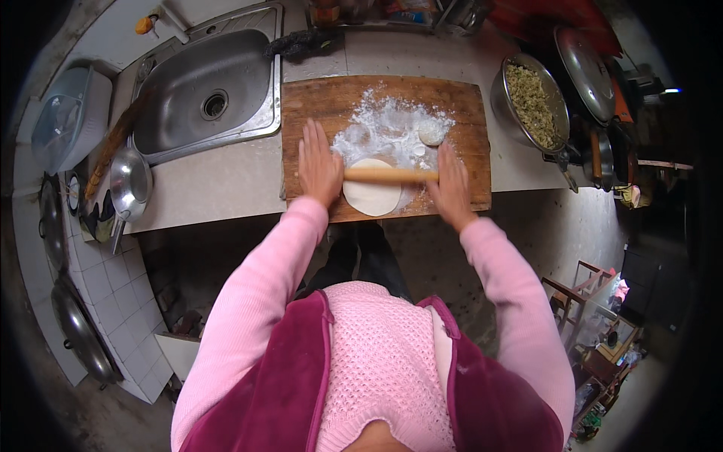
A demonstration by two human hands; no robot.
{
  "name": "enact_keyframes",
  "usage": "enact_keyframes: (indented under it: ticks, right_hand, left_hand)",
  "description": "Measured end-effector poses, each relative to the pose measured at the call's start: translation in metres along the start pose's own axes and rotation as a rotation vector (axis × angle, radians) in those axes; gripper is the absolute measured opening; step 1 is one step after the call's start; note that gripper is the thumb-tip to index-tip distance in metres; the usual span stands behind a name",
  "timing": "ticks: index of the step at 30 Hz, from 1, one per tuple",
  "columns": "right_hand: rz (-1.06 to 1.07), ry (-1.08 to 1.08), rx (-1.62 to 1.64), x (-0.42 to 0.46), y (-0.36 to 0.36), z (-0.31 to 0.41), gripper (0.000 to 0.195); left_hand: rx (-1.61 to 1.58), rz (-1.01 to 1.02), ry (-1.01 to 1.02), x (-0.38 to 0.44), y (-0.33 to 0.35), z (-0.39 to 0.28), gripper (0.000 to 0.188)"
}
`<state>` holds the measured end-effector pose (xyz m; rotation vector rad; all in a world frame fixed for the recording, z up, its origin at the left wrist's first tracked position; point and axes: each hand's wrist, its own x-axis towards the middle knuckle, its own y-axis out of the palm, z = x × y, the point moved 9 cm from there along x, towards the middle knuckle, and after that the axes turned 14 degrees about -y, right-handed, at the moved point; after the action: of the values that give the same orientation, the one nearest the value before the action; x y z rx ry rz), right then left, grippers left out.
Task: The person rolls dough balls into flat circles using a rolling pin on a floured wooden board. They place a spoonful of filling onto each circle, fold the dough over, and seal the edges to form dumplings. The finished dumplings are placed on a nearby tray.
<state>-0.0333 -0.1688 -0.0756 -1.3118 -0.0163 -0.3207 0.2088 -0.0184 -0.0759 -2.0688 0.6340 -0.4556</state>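
A wooden rolling pin lies across a thin round sheet of dough on a wooden board; the pin is slightly blurred. My left hand is over the pin's left end, fingers extended forward. At the other end, my right hand rests on it the same way. Both palms hide the pin's ends. White flour is spread over the board beyond the pin. A small floured dough piece sits just past my right fingertips.
Left of the board is a steel sink, with a metal ladle by the counter's edge. To the right stands a metal bowl of chopped filling, beside a metal lid. A dark plastic bag lies behind the board.
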Motion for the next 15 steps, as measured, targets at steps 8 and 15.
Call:
enact_keyframes:
  ticks: [8,15]
  right_hand:
    - [0.198,0.01,0.139,-0.028,0.001,0.029,0.085]
    - [-0.102,0.103,0.029,0.026,-0.022,-0.005,0.078]
  left_hand:
    - [0.016,0.092,0.014,-0.037,0.0,0.003,0.067]
    - [0.041,-0.058,-0.064,0.011,-0.002,-0.006,0.073]
